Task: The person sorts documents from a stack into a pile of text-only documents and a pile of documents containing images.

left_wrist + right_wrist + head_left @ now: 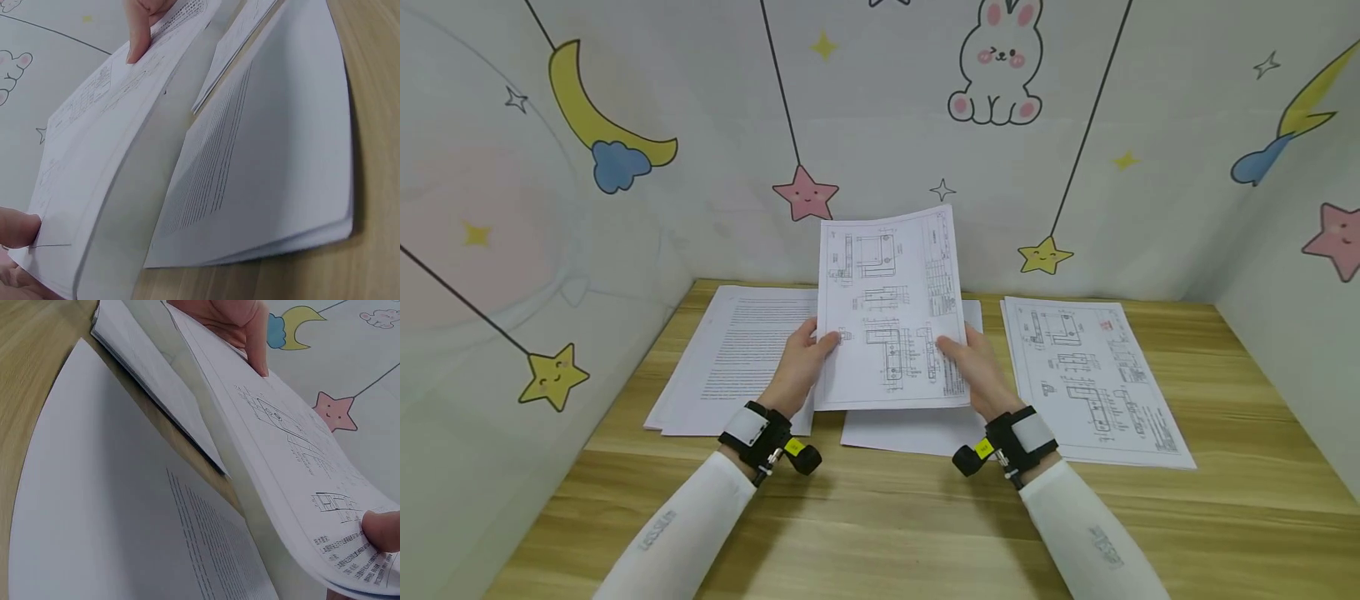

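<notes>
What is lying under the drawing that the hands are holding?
Under the drawing, papers lie on the table. The head view shows only blank parts; both wrist views also show printed lines, too small to read. The drawing hides the papers' middle from the head view.

A sheaf of technical drawings (pixel 891 310), white sheets printed in black with part outlines, dimension lines and small blocks of text, is held aloft at the centre of the frame, its printed face tilted toward the viewer. The left hand (pixel 797 367) grips its left edge, the right hand (pixel 981 371) its right; the upper edge bows slightly.
</notes>
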Available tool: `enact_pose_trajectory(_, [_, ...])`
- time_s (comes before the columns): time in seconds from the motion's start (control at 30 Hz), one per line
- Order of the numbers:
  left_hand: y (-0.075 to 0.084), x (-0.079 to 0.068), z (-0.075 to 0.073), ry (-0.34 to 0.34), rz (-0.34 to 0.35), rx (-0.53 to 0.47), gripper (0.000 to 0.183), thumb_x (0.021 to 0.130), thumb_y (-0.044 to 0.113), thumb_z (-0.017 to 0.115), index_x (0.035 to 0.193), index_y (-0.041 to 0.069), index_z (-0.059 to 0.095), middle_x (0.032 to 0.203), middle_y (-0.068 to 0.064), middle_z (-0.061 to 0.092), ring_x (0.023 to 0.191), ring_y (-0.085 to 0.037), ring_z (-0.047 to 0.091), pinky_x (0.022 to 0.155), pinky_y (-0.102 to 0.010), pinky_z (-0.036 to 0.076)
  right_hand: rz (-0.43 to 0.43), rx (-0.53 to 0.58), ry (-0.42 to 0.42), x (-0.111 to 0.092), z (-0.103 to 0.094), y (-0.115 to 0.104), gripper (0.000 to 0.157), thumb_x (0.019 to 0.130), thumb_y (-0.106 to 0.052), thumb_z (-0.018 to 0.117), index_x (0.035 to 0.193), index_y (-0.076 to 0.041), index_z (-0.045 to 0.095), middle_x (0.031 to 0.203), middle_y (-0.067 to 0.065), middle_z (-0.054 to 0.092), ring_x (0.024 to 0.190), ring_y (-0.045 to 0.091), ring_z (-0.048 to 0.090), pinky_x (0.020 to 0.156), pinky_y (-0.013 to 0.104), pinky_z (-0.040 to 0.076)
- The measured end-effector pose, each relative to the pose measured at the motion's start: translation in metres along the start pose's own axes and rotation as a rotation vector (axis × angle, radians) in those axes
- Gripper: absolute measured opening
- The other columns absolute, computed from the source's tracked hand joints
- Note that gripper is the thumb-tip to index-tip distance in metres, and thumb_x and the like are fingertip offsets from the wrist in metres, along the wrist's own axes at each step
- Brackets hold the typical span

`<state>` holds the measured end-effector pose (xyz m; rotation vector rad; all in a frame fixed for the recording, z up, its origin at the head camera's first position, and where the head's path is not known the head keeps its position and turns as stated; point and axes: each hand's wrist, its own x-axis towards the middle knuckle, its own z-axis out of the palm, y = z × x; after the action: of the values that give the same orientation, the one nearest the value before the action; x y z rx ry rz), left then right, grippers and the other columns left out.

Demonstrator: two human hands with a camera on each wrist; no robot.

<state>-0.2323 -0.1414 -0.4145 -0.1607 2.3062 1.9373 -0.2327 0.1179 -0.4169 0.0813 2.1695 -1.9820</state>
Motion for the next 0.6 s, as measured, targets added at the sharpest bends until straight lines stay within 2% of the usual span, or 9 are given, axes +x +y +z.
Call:
enact_pose_trajectory(0.2, [0.006, 0.002, 0.024, -0.061, -0.002, -0.037, 0.039, 0.104, 0.028, 0.048, 0.143, 0.019, 0.045, 0.124, -0.009, 0.065, 0.099, -0.017, 0.065, 0.075, -0.026, 0.054, 0.009, -0.005, 0.023, -0.009, -0.025, 0.0, 0.044, 0.105, -0.028, 0.046, 0.149, -0.028, 0.042, 0.122, 0.005, 0.064, 0.101, 0.012, 0.067, 0.082, 0.027, 0.055])
enact_pose_trajectory(0.47, [0.017, 0.003, 0.057, -0.141, 0.0, -0.042, 0.04, 0.102, 0.023, 0.051, 0.142, 0.019, 0.046, 0.126, -0.006, 0.066, 0.105, -0.017, 0.064, 0.082, -0.028, 0.049, -0.031, -0.078, 0.082, -0.021, -0.062, 0.001, 0.046, 0.105, -0.031, 0.047, 0.149, -0.021, 0.042, 0.109, -0.004, 0.066, 0.092, 0.005, 0.068, 0.077, 0.024, 0.056])
enact_pose_trajectory(0.6, [0.019, 0.001, 0.073, -0.208, 0.016, -0.025, 0.04, 0.101, 0.022, 0.053, 0.141, 0.018, 0.047, 0.124, -0.005, 0.068, 0.103, -0.017, 0.065, 0.081, -0.028, 0.05, -0.031, -0.102, 0.127, -0.026, -0.081, 0.002, 0.05, 0.105, -0.032, 0.048, 0.152, -0.02, 0.039, 0.104, -0.01, 0.065, 0.09, 0.001, 0.067, 0.076, 0.022, 0.055])
